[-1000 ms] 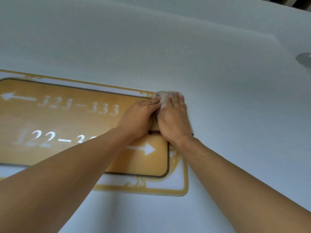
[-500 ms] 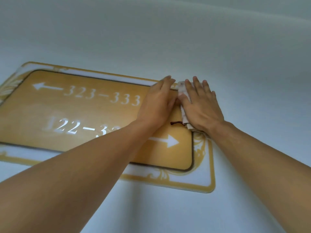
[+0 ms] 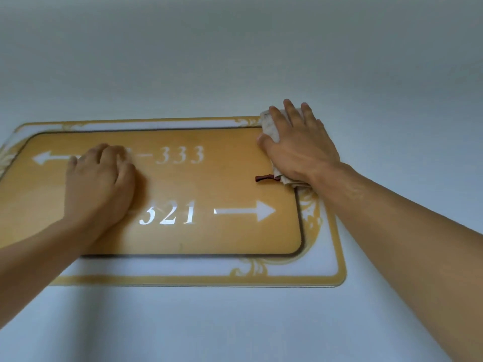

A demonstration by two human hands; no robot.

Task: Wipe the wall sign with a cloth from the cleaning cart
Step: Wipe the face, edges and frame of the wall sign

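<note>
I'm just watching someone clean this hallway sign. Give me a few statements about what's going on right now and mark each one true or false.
1. The right hand presses the cloth at the sign's upper right corner. True.
2. The left hand holds a second cloth. False: no cloth shows under it; it rests on the wall sign with fingers curled.
3. The white arrow beside "321" points right. True.
4. The cloth covers the digits "333". False: they are uncovered, left of the cloth.
5. A dark red tag sticks out from the cloth. True.
</note>
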